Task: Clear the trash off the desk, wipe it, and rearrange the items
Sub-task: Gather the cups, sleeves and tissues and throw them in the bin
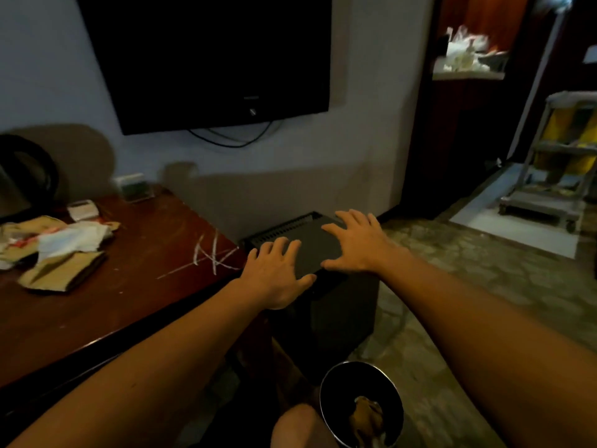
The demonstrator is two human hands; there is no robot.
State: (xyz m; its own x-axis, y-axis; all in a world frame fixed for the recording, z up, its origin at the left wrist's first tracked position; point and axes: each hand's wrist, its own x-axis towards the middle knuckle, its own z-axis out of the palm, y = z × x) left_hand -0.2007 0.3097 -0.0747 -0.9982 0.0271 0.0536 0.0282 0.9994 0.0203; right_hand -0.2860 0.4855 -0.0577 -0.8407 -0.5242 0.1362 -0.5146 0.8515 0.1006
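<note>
Two hands lie flat on the top of a dark cabinet (303, 250) that stands on the floor against the right end of the worktop (135, 286). The left hand (277, 276) rests near the cabinet's front corner and the right hand (358, 245) farther back, fingers spread and nearly straight, gripping nothing. The trash is not yet cleared: crumpled paper wrappers (61, 250) and a white tissue (72, 239) lie near the worktop's left back part, with a small white box (82, 210) just behind them. A metal bin (361, 405) stands on the floor below the hands, something brown already in it. The clearing step seems barely begun. The next move likely calls for reaching left across the worktop, gathering the wrappers and carrying them to the bin.
</note>
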